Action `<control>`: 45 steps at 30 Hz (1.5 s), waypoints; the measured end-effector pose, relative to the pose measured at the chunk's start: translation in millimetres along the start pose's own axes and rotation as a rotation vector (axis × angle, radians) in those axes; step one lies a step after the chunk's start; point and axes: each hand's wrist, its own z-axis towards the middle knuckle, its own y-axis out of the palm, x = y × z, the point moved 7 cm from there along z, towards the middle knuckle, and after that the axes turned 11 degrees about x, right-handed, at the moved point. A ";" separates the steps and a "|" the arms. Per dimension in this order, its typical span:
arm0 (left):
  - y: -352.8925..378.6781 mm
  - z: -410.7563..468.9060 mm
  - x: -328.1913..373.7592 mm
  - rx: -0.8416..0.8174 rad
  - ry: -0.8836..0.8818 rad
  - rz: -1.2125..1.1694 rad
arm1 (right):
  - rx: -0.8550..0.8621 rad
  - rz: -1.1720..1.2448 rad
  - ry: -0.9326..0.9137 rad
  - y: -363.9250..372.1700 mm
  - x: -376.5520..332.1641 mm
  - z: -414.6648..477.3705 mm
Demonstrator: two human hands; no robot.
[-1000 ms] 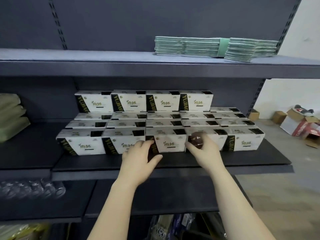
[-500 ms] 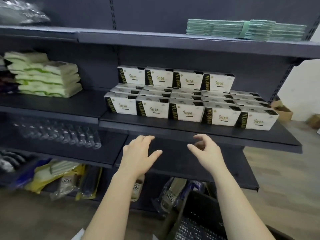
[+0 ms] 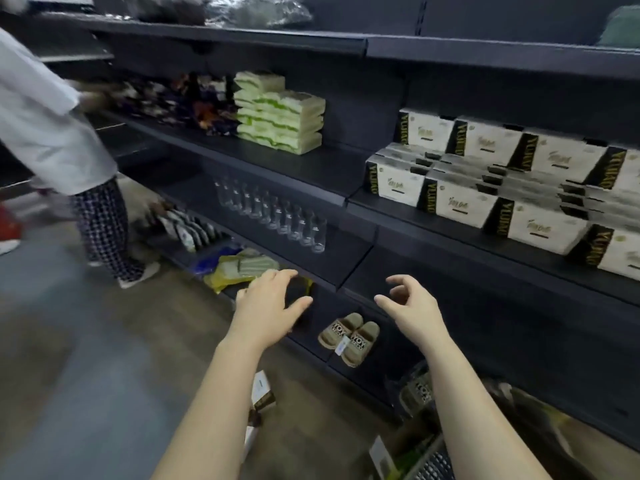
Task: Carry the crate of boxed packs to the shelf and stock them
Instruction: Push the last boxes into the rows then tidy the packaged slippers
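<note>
Withdrawn from the shelf (image 3: 460,237), my left hand (image 3: 273,303) and right hand (image 3: 412,306) hang loose, empty; boxes (image 3: 464,202) look stocked.

Single head view is all I get. Camera sits high, pitched forward and down, angled across shelving (image 3: 311,169), whose run recedes toward 10 o'clock. Forearms enter from 6 o'clock. left hand (image 3: 268,303) and right hand (image 3: 412,306) close to lens, near centre. boxed packs (image 3: 464,202) mid-range at 3 o'clock. Wide lens, edges bowed, frame blurred.
</note>
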 end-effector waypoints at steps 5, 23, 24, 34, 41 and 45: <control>-20.5 -13.3 -70.7 0.026 -0.127 0.030 | -0.109 0.003 -0.047 72.1 -32.7 -7.9; -74.5 62.9 -296.1 0.012 -0.231 0.058 | -0.203 -0.028 -0.059 305.0 -143.8 8.0; -74.8 68.4 -309.2 0.007 -0.234 0.063 | -0.207 -0.025 -0.058 318.5 -147.1 9.1; -3.8 98.8 -423.2 -0.037 -0.216 0.087 | -0.252 -0.105 -0.061 448.0 -99.9 24.2; 117.5 77.3 -481.9 -0.040 -0.208 0.091 | -0.334 -0.194 -0.093 552.1 19.4 18.2; 195.3 49.9 -517.3 -0.057 -0.220 0.094 | -0.380 -0.255 -0.073 607.4 106.3 4.2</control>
